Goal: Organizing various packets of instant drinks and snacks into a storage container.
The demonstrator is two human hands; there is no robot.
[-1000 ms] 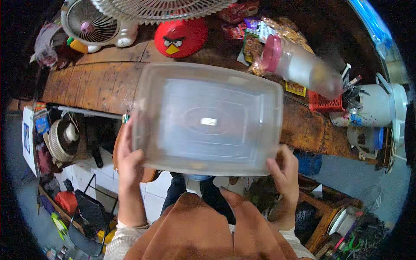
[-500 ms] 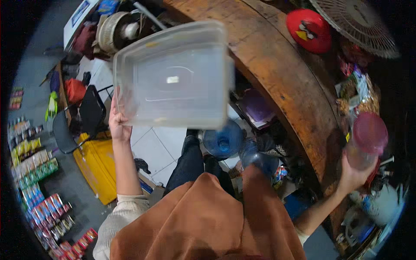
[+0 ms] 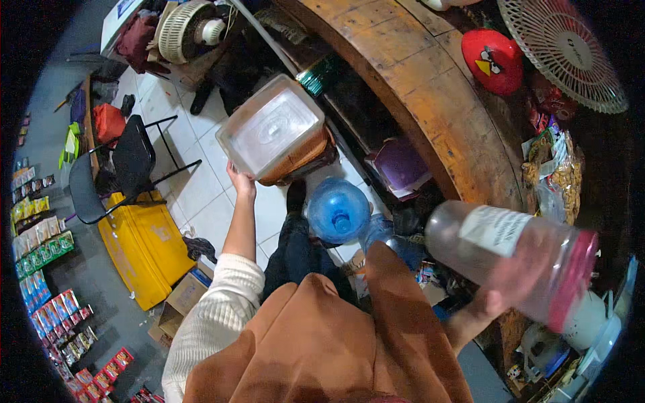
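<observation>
My left hand (image 3: 243, 183) is closed on the near left rim of a clear rectangular plastic tub (image 3: 269, 127). Beneath and beside that tub is a brown object (image 3: 304, 164), mostly hidden, so I cannot tell whether they touch. At the right, my right hand (image 3: 494, 295) grips a large clear plastic jar (image 3: 457, 232) with a pink-red screw lid (image 3: 574, 279) and a white label. The jar lies tilted on its side in the air and looks see-through; part of my hand is blurred. A blue water gallon bottle (image 3: 338, 209) stands on the floor by my legs.
A curved wooden counter (image 3: 410, 80) sweeps along the right, bearing a red round character item (image 3: 492, 62) and a white fan grille (image 3: 564, 54). On the left are a black folding chair (image 3: 134, 153), a yellow crate (image 3: 144, 248) and hanging sachets (image 3: 60, 316). A fan (image 3: 188, 33) stands behind.
The tub has moved lower and farther from the camera, with my left hand still on it. The jar has come nearer and turned from upright onto its side in my right hand.
</observation>
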